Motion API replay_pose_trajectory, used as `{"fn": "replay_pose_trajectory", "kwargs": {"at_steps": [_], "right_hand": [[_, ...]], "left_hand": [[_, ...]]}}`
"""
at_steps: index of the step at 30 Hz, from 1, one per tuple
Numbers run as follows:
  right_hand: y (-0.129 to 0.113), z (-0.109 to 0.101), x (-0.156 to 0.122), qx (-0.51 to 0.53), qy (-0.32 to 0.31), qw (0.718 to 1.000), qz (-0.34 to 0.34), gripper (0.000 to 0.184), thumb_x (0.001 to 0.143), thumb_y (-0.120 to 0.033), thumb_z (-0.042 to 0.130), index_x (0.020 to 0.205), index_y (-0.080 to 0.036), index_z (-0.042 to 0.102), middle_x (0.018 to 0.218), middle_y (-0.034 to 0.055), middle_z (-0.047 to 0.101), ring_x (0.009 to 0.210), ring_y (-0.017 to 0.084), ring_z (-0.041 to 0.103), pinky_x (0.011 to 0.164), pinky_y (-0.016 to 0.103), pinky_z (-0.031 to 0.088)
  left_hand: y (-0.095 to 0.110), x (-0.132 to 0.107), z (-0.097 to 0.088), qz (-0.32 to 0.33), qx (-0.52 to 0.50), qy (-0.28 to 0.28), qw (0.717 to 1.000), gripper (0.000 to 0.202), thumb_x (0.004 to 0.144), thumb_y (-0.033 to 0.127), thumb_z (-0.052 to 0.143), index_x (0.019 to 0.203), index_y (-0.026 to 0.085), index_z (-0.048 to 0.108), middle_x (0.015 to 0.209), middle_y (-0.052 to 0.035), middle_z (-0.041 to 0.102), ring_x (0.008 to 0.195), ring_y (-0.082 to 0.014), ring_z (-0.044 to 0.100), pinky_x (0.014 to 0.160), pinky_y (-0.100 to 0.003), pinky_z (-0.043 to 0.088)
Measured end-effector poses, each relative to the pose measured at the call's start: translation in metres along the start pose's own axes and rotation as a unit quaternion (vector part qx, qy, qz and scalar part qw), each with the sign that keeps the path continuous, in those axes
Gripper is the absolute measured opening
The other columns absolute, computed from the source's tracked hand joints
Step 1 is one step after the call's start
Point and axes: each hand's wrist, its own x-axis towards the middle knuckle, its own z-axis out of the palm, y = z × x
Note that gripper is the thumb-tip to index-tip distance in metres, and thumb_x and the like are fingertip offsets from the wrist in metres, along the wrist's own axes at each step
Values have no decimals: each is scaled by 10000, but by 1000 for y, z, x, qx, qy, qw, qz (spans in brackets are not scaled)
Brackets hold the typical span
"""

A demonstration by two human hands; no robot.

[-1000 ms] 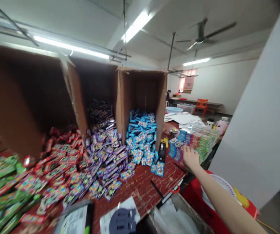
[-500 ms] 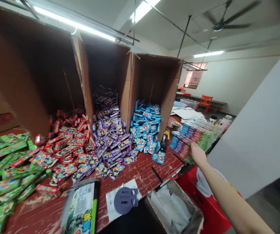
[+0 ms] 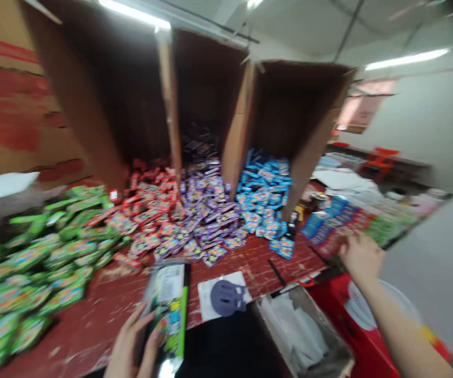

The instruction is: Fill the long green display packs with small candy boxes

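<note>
At the lower centre, my left hand [image 3: 130, 341] is closed on a flat black-and-green package [image 3: 173, 299] with a white label and barcode. Its thumb lies across the package's face. On the right, my right hand [image 3: 362, 260] reaches to the near edge of the rows of blue, purple, red and green packets [image 3: 335, 223]; its fingers are smeared, and whether they grip anything is unclear. Between the hands a round purple-grey slotted piece [image 3: 226, 298] rests on a white card [image 3: 206, 304] on the red tabletop.
Loose green packets [image 3: 69, 254] spread at left. Red packets [image 3: 153, 202], purple packets [image 3: 210, 205] and blue packets [image 3: 266, 194] spill from tall cardboard boxes [image 3: 236, 142]. A carton of white sheets [image 3: 295, 331] stands at the front, beside a red container [image 3: 332, 304].
The view has swung left, and scene objects sit further right. My left hand has come into fuller view on the package. My right hand stays by the packet rows, its fingers shifted.
</note>
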Motion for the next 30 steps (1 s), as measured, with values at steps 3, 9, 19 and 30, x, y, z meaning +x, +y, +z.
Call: {"fn": "replay_pose_trajectory", "kwargs": {"at_steps": [3, 9, 19, 30], "right_hand": [[-95, -18, -17, 245, -10, 966, -78, 280, 828, -225, 447, 1062, -181, 595, 1156, 170, 569, 1106, 316, 483, 909, 480, 347], [-336, -70, -83, 605, -376, 653, -257, 136, 774, -210, 581, 903, -233, 619, 897, 38, 631, 817, 196, 583, 767, 318, 449], [-446, -73, -64, 529, -544, 577, -303, 335, 371, -112, 819, 366, -196, 495, 361, -95, 368, 480, 99, 417, 481, 213, 319], [-349, -180, -96, 687, -447, 528, -223, 280, 716, -416, 664, 650, -149, 610, 646, 26, 611, 612, 160, 534, 582, 271, 418]], "left_hand": [[17, -3, -1, 31, 104, -47, 993, 321, 873, 326, 450, 1167, 208, 499, 1350, -131, 436, 1258, -262, 395, 1012, -483, 369], [9, -9, 14, 68, 270, -81, 957, 720, 831, 480, 488, 1404, 157, 196, 1456, -183, 272, 1340, -337, 181, 1022, -551, 308], [5, -13, 17, 38, 216, -68, 973, 983, 757, 475, 597, 1414, 68, -11, 1460, -277, 160, 1339, -370, 138, 1010, -544, 332], [86, 16, -54, 36, 166, -59, 984, 280, 907, 186, 357, 1109, 131, 543, 950, -160, 691, 847, -270, 666, 704, -352, 519]]}}
